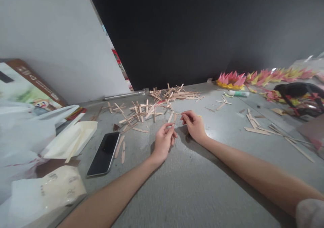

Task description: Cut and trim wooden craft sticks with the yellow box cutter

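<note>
My left hand (163, 142) is closed around a small wooden stick (174, 119) that rises from between its thumb and fingers. Just to the right, my right hand (193, 125) pinches the end of another thin piece (176, 112), which points left above the first stick. Whether the two pieces touch cannot be made out. Behind my hands lies a pile of wooden sticks (141, 112), many of them joined in crosses. Two loose flat sticks (123, 152) lie left of my left hand, beside a black phone (104, 153).
A white tray (87, 131) with a stick in it, plastic bags (25, 133) and a packet (62, 187) stand at the left. Pink and yellow paper shapes (231, 80), a glue stick (238, 93) and more sticks (257, 130) lie at the right. A dark panel (189, 32) rises behind.
</note>
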Action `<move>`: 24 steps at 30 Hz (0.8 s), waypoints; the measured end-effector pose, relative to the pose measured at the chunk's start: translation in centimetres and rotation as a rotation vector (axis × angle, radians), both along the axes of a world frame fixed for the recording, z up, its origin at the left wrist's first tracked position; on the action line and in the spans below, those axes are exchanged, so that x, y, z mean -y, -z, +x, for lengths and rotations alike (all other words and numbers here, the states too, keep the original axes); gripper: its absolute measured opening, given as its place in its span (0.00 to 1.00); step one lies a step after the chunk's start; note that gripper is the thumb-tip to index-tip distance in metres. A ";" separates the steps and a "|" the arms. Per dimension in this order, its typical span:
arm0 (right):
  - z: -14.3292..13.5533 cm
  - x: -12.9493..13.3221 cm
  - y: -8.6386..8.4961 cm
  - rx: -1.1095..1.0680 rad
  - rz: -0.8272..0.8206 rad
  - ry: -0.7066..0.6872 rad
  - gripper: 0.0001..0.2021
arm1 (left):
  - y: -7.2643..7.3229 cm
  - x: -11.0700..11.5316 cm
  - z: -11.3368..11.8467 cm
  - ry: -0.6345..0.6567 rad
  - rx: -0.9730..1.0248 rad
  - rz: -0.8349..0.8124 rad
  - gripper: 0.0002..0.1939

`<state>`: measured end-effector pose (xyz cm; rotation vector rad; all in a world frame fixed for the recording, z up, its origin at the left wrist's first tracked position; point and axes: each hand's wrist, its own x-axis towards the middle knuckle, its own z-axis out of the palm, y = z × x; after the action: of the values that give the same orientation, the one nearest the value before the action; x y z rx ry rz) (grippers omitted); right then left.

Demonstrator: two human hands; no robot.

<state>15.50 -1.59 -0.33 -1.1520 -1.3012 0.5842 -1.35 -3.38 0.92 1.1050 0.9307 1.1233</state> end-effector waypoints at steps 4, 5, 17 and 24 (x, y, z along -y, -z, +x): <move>0.0 0.0 0.1 0.047 0.012 -0.019 0.12 | 0.1 0.0 0.0 -0.001 -0.010 0.000 0.21; 0.0 0.1 0.1 0.065 0.016 -0.024 0.11 | 0.1 0.0 0.0 0.002 -0.014 0.003 0.21; -0.1 1.0 -0.4 0.224 0.058 -0.118 0.11 | 0.3 -0.1 -0.1 -0.012 0.075 0.001 0.28; -0.2 1.8 -0.7 0.393 0.163 -0.137 0.09 | 0.3 -0.1 0.0 -0.027 0.105 0.008 0.22</move>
<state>15.27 -3.37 0.34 -1.0805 -1.7416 0.3497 -1.33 -3.28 0.58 1.0326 0.8616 1.1966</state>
